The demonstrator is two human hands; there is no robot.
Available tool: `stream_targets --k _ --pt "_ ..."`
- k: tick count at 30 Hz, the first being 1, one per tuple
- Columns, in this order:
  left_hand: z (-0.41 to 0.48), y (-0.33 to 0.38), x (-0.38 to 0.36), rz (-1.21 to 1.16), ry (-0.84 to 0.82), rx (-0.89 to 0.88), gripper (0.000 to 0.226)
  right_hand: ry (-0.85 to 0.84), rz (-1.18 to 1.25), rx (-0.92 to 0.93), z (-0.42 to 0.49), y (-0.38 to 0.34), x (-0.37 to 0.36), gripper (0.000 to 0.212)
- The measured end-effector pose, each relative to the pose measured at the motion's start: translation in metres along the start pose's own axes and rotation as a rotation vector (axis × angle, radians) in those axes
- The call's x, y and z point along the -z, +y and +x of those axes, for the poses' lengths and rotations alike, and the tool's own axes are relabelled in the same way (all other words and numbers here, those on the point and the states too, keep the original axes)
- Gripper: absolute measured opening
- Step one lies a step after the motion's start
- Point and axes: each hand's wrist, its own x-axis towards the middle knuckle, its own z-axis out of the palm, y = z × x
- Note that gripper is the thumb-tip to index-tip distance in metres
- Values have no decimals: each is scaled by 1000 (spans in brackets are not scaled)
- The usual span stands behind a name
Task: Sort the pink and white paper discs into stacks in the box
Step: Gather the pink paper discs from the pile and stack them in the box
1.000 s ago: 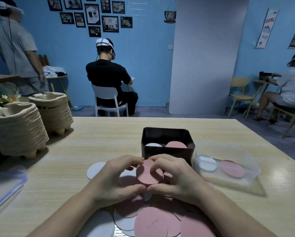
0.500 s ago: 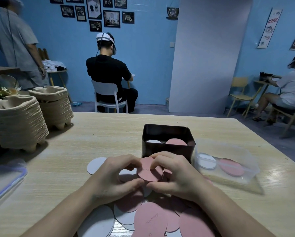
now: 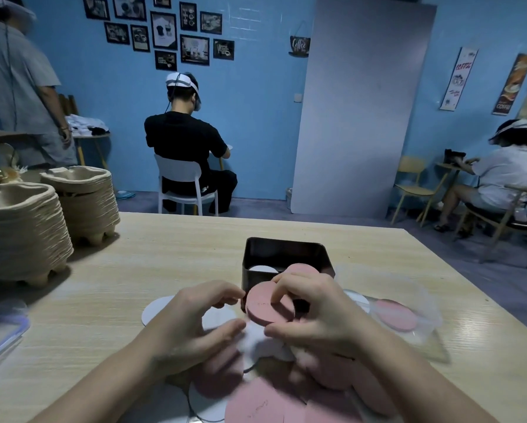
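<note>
Right hand (image 3: 314, 309) pinches pink discs (image 3: 263, 305) — square edges, lower flat onto pink pile (image 3: 301, 268) in box (image 3: 286, 251); left hand (image 3: 195, 319) curled — hold unclear.

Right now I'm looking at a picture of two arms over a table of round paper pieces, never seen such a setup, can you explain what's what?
There is no machine here: a person wears one wide camera on the head, looking forward and down, so the arms coming from the bottom are their own. The right hand pinches a thick bunch of pink discs in front of the black box, which holds a white stack and a pink stack. The left hand is curled beside the bunch; contact is unclear. More loose discs lie on the wooden table, a clear tub on the right.
</note>
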Motion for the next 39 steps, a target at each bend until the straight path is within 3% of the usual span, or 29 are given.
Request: stream_targets --k 8,14,20,25,29,33,39 --pt "53 -14 4 201 11 -25 35 152 8 -197 23 35 56 33" --pt "55 -22 -16 206 52 -14 32 97 -123 -354 33 75 55 36" --pt "43 -30 -19 176 17 7 37 84 -287 -387 36 94 45 63" --pt "43 -29 -19 164 7 3 36 89 -263 -449 36 99 40 60" --pt "42 -28 -17 159 -2 4 37 35 -332 -454 38 98 40 53" --pt "40 -26 -12 149 -10 14 39 26 -315 -431 35 98 42 59" --pt "35 -23 6 153 19 2 34 171 -186 -277 24 95 40 37"
